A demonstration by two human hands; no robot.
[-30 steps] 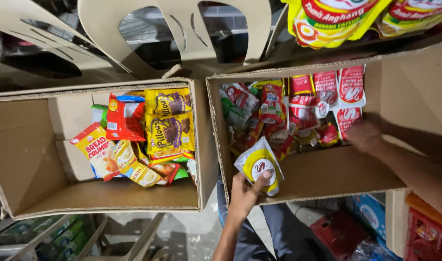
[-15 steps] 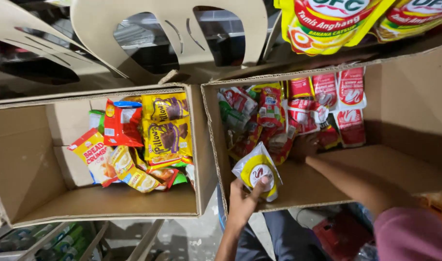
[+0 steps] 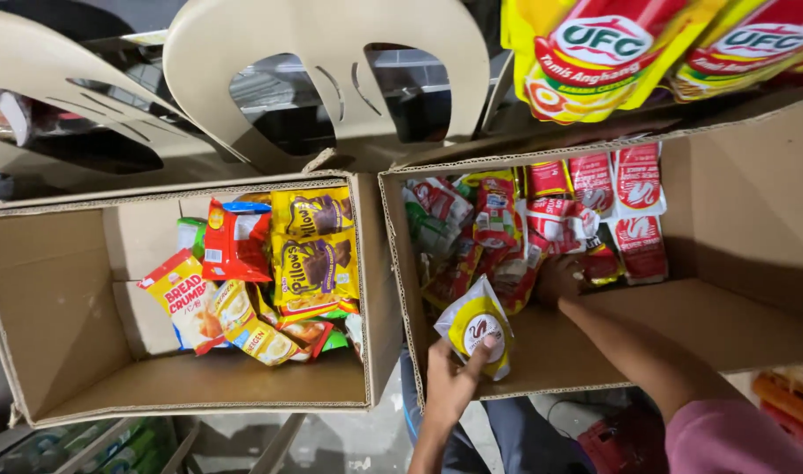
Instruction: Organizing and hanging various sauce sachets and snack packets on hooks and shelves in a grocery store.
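Left box (image 3: 59, 290): I see snack packs (image 3: 270, 272) piled at its right end.
Left hand (image 3: 450, 386): raised from below, fingers closed on a yellow-white pouch (image 3: 478, 323) at the right box's (image 3: 752, 237) near wall.
Right hand (image 3: 559, 279): arm stretched in, fingers curled among red sachets (image 3: 542, 219); grip I cannot tell.

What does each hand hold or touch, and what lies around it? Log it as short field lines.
Left hand: holds a white and yellow plastic pouch at the near edge of the right brown cardboard box.
Right hand: fingers rest in the pile of red plastic sachets in that box.
Left brown cardboard box: yellow and red snack packets.
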